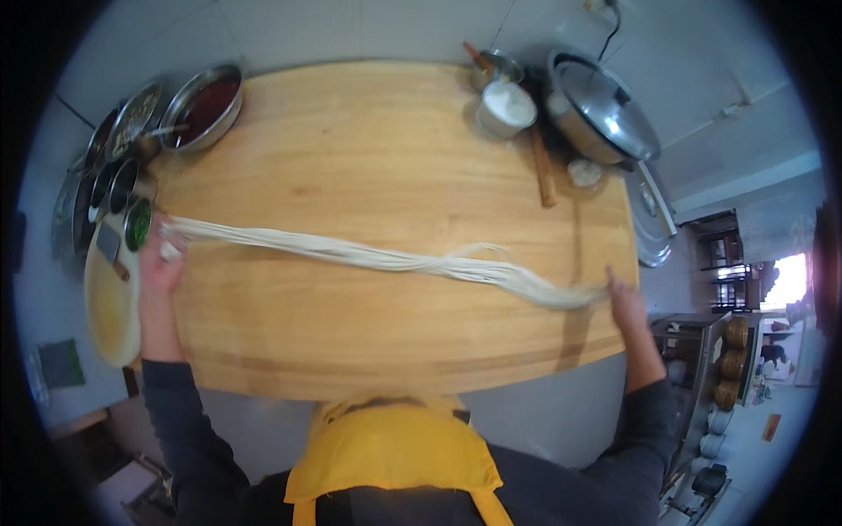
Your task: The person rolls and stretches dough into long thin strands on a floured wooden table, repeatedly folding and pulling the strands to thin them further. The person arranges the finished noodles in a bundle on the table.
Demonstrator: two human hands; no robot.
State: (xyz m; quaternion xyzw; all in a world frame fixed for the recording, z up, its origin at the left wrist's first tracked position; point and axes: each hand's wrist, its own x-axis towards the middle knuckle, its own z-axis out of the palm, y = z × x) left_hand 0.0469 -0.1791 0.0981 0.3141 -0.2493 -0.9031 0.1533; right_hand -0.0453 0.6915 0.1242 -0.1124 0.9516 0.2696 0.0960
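A long bundle of hand-pulled noodle strands (395, 258) stretches across a wooden work table (368, 164). My left hand (162, 256) grips its left end, with a small lump of white dough showing at the fingers. At the far right, my right hand (628, 304) holds the other end; motion blurs the strands close to it. One loose strand arcs up from the bundle right of the middle. The bundle sags slightly towards the right hand. Whether its middle touches the wood I cannot tell.
Back left, a steel bowl of red sauce (209, 108) stands near a bowl of chopped greens (137, 225) and a round board (112, 302) with a scraper (108, 244). Back right are a white tub (506, 108), a rolling pin (543, 167) and a large lidded pot (602, 108).
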